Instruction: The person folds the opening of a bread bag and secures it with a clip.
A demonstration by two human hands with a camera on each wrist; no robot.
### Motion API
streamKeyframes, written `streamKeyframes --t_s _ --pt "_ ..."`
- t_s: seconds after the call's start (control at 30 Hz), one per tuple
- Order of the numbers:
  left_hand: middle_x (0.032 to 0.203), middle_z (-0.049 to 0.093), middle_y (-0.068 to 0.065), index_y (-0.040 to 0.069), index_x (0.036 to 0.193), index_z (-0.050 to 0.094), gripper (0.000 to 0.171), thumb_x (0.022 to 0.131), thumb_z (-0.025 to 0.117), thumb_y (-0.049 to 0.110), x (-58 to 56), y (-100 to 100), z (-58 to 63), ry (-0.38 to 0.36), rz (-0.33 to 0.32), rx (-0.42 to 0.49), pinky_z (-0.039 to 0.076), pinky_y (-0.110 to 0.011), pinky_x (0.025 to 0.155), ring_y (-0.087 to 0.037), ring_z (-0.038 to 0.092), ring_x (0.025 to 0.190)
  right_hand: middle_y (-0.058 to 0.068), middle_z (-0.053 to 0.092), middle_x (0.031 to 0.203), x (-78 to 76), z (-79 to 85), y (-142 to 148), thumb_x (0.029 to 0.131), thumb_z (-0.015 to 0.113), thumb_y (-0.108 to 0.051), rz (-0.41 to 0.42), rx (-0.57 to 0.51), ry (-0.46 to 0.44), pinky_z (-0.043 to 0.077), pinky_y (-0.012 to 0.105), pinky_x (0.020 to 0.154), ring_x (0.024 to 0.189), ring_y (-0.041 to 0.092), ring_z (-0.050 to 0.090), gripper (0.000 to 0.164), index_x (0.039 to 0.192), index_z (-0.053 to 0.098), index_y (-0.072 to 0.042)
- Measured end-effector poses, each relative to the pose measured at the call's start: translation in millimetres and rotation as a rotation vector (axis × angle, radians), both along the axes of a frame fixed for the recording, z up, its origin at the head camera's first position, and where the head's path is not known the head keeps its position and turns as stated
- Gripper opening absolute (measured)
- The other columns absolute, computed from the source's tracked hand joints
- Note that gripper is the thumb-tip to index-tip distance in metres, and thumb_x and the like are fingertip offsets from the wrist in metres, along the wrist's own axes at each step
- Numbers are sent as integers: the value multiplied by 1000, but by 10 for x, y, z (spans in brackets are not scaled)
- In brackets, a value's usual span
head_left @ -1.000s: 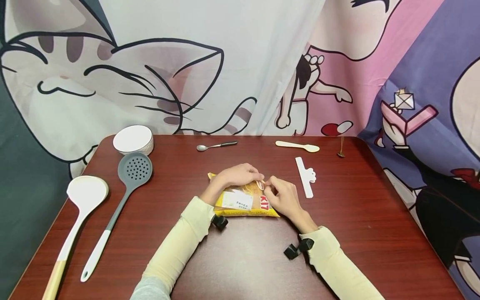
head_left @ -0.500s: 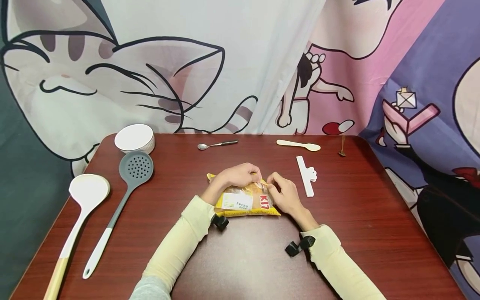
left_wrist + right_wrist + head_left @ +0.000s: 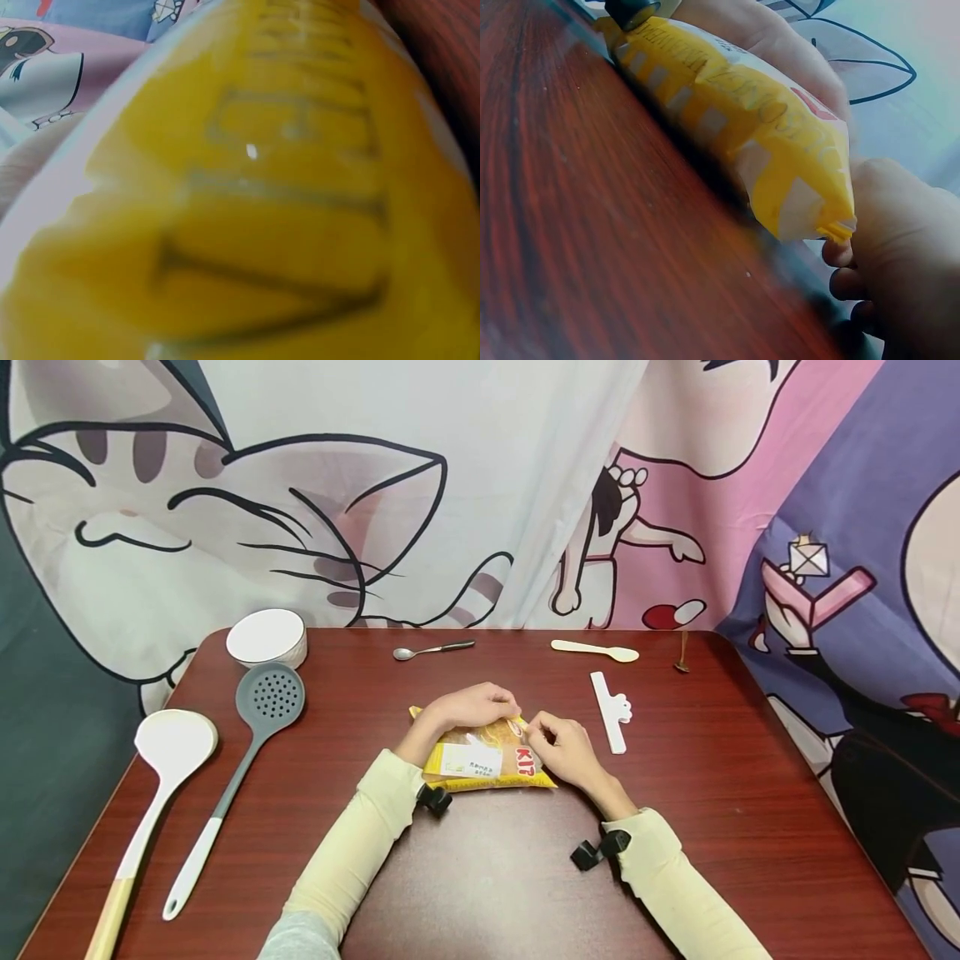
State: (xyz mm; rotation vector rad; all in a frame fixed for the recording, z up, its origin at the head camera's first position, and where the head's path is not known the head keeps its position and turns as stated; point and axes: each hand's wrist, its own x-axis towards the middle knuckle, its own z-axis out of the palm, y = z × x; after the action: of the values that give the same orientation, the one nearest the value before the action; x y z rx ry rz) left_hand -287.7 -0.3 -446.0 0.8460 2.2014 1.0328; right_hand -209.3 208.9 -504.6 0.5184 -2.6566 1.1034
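Note:
A yellow plastic bread packet [image 3: 480, 762] with a see-through window, a white label and red lettering lies at the middle of the table. My left hand [image 3: 476, 704] reaches over its far side, fingers curled onto the upper right corner. At the right end, my right hand [image 3: 566, 750] pinches the packet's edge between thumb and bent forefinger. The fingertips of both hands are close together there. The yellow wrapper [image 3: 285, 187] fills most of the left wrist view. In the right wrist view, the right hand [image 3: 919, 255] is at the packet's crimped end, its pinching fingertips partly hidden.
A white bag clip [image 3: 611, 714] lies right of the hands. Behind are a small metal spoon [image 3: 431, 650], a cream spoon [image 3: 596, 651] and a tiny brown item [image 3: 682, 667]. On the left stand a white bowl [image 3: 268, 639], a grey skimmer [image 3: 258, 718] and a white ladle [image 3: 168, 747].
The fingertips part slightly half a second ago, then come close together again at the packet's right end. The packet stays nearly in place; the other things have not moved.

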Motion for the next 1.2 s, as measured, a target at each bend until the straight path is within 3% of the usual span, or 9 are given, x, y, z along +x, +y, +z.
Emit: streamKeyframes --t_s 0.2,0.33,0.5,0.67,0.83,1.0,1.2 --pt "80 60 4 13 93 72 24 102 54 25 -70 -29 62 -3 -34 -61 42 -22 69 -9 52 71 -11 54 62 -53 7 7 92 63 -16 33 1 42 34 23 50 55 4 44 15 78 63 -22" --pt "86 63 3 10 95 74 22 101 55 18 -109 -89 -8 -49 -41 -23 43 -22 74 -9 52 76 -11 56 66 -33 -20 2 96 62 -19 50 -8 -13 36 22 52 58 4 47 15 81 65 -22" --pt "89 67 4 11 96 76 20 101 57 15 -1 -155 -202 -107 -36 53 45 -21 74 -8 55 77 -10 58 69 193 -125 -29 99 60 -19 57 -55 -70 40 21 55 61 4 49 14 89 69 -18" --pt "90 67 2 7 99 75 19 100 57 12 64 -182 -210 -184 8 85 46 -22 77 -9 56 81 -8 63 72 287 -135 -81 98 61 -14 54 -32 29 43 22 57 63 4 51 11 92 70 -15" --pt "92 69 1 9 99 76 20 99 58 16 -8 -160 -143 -164 49 40 46 -22 77 -10 57 82 -7 65 73 222 -59 -66 98 61 -14 52 -9 53 44 22 58 63 5 52 11 92 70 -15" --pt "93 70 0 11 96 76 17 96 59 17 -88 -134 -111 -176 15 17 46 -22 74 -11 58 80 -6 62 71 177 -2 -38 98 60 -14 59 -28 47 44 23 57 62 6 52 11 93 70 -14" --pt "86 68 1 11 91 74 17 97 60 16 -117 -136 -103 -105 -4 33 44 -23 71 -12 56 76 -9 60 70 128 69 -12 100 59 -21 28 -12 -84 44 21 58 63 4 53 14 93 70 -17"
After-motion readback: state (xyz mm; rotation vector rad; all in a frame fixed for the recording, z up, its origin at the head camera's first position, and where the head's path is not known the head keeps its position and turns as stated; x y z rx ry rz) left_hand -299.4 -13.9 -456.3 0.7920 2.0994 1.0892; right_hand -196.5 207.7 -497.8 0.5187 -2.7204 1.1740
